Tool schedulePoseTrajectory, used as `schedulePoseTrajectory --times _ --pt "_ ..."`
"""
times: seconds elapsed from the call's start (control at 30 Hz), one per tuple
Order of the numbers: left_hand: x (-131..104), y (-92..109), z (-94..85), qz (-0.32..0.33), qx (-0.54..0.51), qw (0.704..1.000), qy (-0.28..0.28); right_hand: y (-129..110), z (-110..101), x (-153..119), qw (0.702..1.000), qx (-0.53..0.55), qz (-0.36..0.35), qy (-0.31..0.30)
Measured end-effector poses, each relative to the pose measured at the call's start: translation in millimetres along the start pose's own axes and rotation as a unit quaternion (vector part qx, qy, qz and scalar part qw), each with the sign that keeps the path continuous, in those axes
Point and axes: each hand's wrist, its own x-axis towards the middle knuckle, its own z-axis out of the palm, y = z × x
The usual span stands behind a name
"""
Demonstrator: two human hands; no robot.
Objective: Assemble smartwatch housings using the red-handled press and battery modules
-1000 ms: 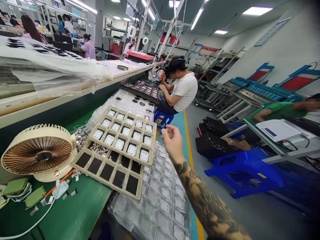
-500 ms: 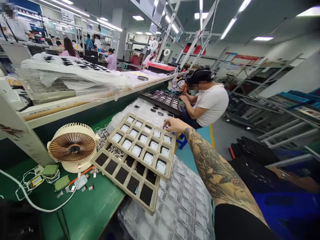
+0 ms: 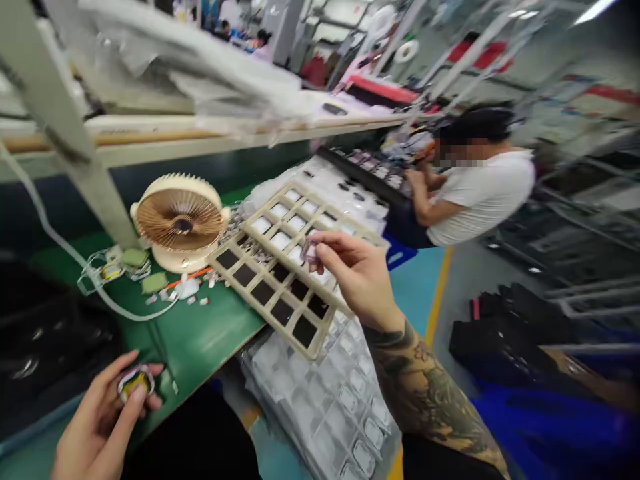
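Note:
Low at the left, my left hand (image 3: 105, 420) grips a small rounded device housing (image 3: 135, 381) with a pale rim and something yellow inside. My right hand (image 3: 365, 277) pinches a small purplish, see-through piece (image 3: 311, 255), blurred by motion, between thumb and fingers. It hovers above a beige tray (image 3: 273, 251) whose compartments hold white squarish parts. Under that one, partly covered, lies a second beige tray (image 3: 270, 319) with dark-bottomed compartments. Below my right forearm, clear plastic trays (image 3: 325, 400) hold several white frames.
A cream fan (image 3: 183, 223) stands on the green bench (image 3: 215, 340), with green pouches (image 3: 135, 260), small connectors and a white cable (image 3: 100, 287) nearby. A shelf edge (image 3: 200, 143) runs above. A co-worker in a white shirt (image 3: 485, 197) sits at the far right beside a dark tray (image 3: 367, 173).
My right hand has come back from the upper tray's far edge, now with the purplish piece. My left hand has come into view with the device housing. The view has tilted downward and shifted left.

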Motion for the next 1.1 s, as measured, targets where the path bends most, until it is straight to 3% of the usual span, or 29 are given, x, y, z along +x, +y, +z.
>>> schedulePoseTrajectory --times 0.1,0.2,0.27,0.37,0.47,0.6,0.67,0.87,1.0,1.1 --pt "-0.6 12.1 -11.0 0.009 -0.094 0.994 -0.051 3.7 80.8 -32.4 0.988 -0.006 -0.042 -0.150" --pt "0.4 16.5 -27.0 0.038 -0.169 0.983 -0.067 10.6 152.0 -57.6 0.961 -0.016 -0.124 -0.247" --pt "-2.1 16.2 -37.2 0.047 -0.183 0.980 -0.066 12.1 188.1 -71.6 0.945 -0.015 -0.159 -0.284" --pt "-6.4 13.5 -49.0 0.057 -0.188 0.978 -0.068 11.9 221.3 -87.0 0.929 -0.025 -0.179 -0.323" --pt "-5.6 7.4 -55.4 0.067 -0.179 0.980 -0.054 13.8 232.8 -92.9 0.920 -0.059 -0.194 -0.335" --pt "-3.7 -3.3 -56.2 0.071 -0.164 0.983 -0.046 20.0 228.1 -86.3 0.945 -0.126 -0.184 -0.238" --pt "-5.2 -6.9 -55.3 0.070 -0.164 0.983 -0.039 22.0 224.9 -81.0 0.942 -0.183 -0.171 -0.222" --pt "-8.7 -6.3 -57.3 0.073 -0.161 0.984 -0.020 20.5 229.9 -74.0 0.866 -0.331 -0.153 -0.343" --pt "-5.9 -4.3 -59.7 0.079 -0.169 0.982 -0.011 24.0 219.2 -70.9 0.889 -0.248 -0.157 -0.353" --pt "-3.9 -4.1 -58.9 0.083 -0.192 0.978 0.000 29.2 205.6 -75.3 0.928 -0.035 -0.122 -0.350"
